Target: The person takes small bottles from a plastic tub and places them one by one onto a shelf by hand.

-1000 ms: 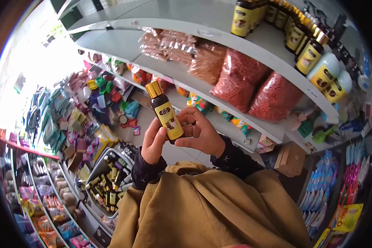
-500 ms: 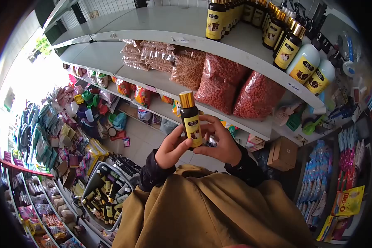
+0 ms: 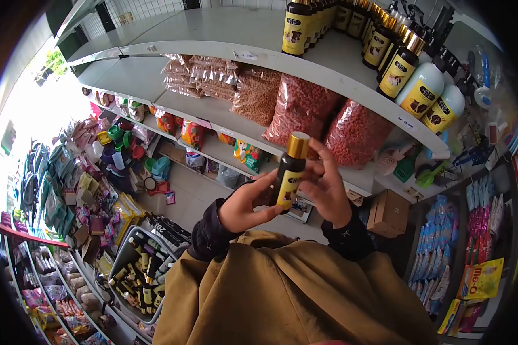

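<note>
A dark bottle (image 3: 289, 175) with a gold cap and a yellow label is held in front of my chest, tilted slightly to the right. My left hand (image 3: 248, 205) grips its lower part from the left, thumb near the base. My right hand (image 3: 329, 190) is at its right side, with fingers raised beside and behind the cap and upper body; how firmly they touch it is hard to tell. Similar gold-capped bottles (image 3: 397, 72) stand on the top shelf (image 3: 184, 29), beside white bottles (image 3: 423, 89) with yellow labels.
Bags of red kibble (image 3: 305, 106) lie on the shelf below. A grey basket (image 3: 116, 261) full of bottles stands at lower left, near piled goods (image 3: 92, 195) on the floor. A cardboard box (image 3: 388, 213) sits at right, near hanging blue packets (image 3: 434, 253).
The bottle has moved right and now leans right, its label turned partly aside. My right hand has risen, its fingers now nearer the cap.
</note>
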Tool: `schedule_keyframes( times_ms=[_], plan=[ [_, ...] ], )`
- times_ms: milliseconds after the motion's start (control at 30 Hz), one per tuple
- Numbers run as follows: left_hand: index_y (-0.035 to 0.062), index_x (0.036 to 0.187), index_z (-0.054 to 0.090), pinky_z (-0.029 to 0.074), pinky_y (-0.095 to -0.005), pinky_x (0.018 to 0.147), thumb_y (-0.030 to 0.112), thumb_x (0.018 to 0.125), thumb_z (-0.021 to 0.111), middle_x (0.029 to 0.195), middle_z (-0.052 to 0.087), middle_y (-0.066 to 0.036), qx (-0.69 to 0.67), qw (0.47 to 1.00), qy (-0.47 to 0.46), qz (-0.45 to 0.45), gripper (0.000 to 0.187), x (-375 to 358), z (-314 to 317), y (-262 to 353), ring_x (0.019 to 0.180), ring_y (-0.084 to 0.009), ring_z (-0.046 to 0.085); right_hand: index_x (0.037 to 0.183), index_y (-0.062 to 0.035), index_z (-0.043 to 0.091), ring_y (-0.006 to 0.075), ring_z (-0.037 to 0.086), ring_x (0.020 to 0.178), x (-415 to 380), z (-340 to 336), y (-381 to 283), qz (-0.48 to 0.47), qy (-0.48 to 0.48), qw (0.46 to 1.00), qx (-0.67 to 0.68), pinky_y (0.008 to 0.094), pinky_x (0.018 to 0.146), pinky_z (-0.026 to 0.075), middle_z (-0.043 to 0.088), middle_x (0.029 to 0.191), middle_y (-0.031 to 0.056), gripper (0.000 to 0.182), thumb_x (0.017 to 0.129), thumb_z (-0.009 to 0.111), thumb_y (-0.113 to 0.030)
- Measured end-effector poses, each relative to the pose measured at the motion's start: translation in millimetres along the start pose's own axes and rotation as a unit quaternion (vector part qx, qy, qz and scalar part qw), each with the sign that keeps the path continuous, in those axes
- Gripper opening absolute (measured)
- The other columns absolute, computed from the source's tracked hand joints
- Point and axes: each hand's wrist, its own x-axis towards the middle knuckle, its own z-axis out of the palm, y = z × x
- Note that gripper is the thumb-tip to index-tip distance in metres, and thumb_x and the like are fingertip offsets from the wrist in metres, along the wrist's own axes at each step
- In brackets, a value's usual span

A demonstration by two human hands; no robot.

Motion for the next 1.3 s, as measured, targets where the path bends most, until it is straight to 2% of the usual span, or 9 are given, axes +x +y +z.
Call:
schedule_keyframes(
  times_ms=[267,367,467,567,633,733,833,1100,1300],
  plan=[
    [0.0001,0.141,0.028,0.047,-0.0273,0.088,0.001,0.087,0.059,0.116,0.051,-0.009,-0.020,0.998,-0.055,0.012,0.062,27.4,1.6,8.4,0.103,-0.0151,0.057,0.140,-0.0032,0.032,0.0108,0.057,0.096,6.5,-22.1,-53.1,-0.121,0.101,0.979,-0.130,0.0266,0.087,0.045,0.057,0.115,0.0090,0.058,0.091,0.060,-0.012],
    [0.0015,0.140,0.030,0.047,-0.0274,0.088,0.002,0.087,0.059,0.117,0.052,-0.009,-0.031,0.997,-0.069,0.027,0.060,42.3,3.9,15.3,0.103,-0.0146,0.057,0.137,-0.0013,0.038,0.0141,0.056,0.105,10.0,-37.7,-95.9,-0.129,0.042,0.920,-0.368,0.0268,0.090,0.044,0.057,0.117,0.0119,0.053,0.091,0.060,-0.017],
    [0.0021,0.138,0.033,0.046,-0.0284,0.089,0.003,0.088,0.060,0.115,0.053,-0.009,0.024,0.985,-0.100,0.141,0.056,69.8,6.4,26.1,0.103,-0.0143,0.056,0.130,-0.0002,0.046,0.0131,0.056,0.102,16.3,-33.9,-150.8,-0.078,0.040,0.926,-0.368,0.0256,0.088,0.044,0.058,0.113,0.0109,0.045,0.091,0.061,-0.018],
    [0.0021,0.139,0.031,0.046,-0.0282,0.088,0.005,0.089,0.059,0.113,0.054,-0.009,-0.033,0.975,-0.124,0.181,0.058,100.5,12.2,48.5,0.103,-0.0143,0.056,0.126,-0.0018,0.049,0.0115,0.056,0.099,33.0,-31.0,-200.6,-0.113,0.035,0.887,-0.446,0.0241,0.087,0.044,0.059,0.110,0.0086,0.042,0.091,0.062,-0.019],
    [0.0015,0.135,0.035,0.046,-0.0277,0.086,0.005,0.089,0.059,0.113,0.054,-0.009,-0.030,0.976,-0.096,0.193,0.053,115.2,16.5,64.7,0.102,-0.0133,0.055,0.119,-0.0059,0.057,0.0074,0.056,0.079,47.4,-31.2,-230.7,-0.161,-0.001,0.852,-0.498,0.0207,0.072,0.045,0.061,0.096,0.0021,0.030,0.090,0.062,-0.011],
    [0.0002,0.128,0.042,0.047,-0.0266,0.083,0.004,0.088,0.059,0.111,0.055,-0.010,-0.021,0.977,-0.036,0.211,0.043,136.7,17.3,74.4,0.100,-0.0114,0.055,0.119,-0.0043,0.057,0.0107,0.057,0.096,69.7,-35.4,-272.4,-0.192,-0.023,0.783,-0.591,0.0238,0.086,0.044,0.060,0.104,0.0057,0.030,0.091,0.061,-0.014],
    [0.0011,0.109,0.053,0.047,-0.0279,0.079,0.001,0.083,0.060,0.103,0.057,-0.010,0.141,0.918,0.154,0.337,0.027,159.1,12.5,54.8,0.092,-0.0159,0.057,0.112,-0.0015,0.058,0.0132,0.059,0.085,96.0,-23.2,-301.1,-0.163,0.004,0.758,-0.631,0.0270,0.077,0.047,0.063,0.095,0.0087,0.029,0.087,0.064,-0.014],
    [0.0065,0.090,0.056,0.043,-0.0412,0.089,0.005,0.069,0.065,0.093,0.053,-0.010,0.439,0.741,0.133,0.491,0.023,206.1,18.6,50.2,0.091,-0.0325,0.053,0.105,0.0024,0.061,0.0139,0.061,0.077,162.5,-49.1,-301.6,-0.080,-0.024,0.672,-0.735,0.0289,0.073,0.048,0.067,0.085,0.0069,0.028,0.085,0.064,-0.017],
    [0.0089,0.088,0.057,0.040,-0.0427,0.094,0.008,0.067,0.066,0.098,0.053,-0.008,0.483,0.693,0.126,0.520,0.023,210.4,8.9,33.9,0.097,-0.0291,0.052,0.106,0.0010,0.063,0.0176,0.065,0.082,195.6,-81.2,-297.3,0.038,-0.045,0.639,-0.767,0.0301,0.072,0.050,0.070,0.093,0.0102,0.030,0.084,0.064,-0.019]
  ],
)
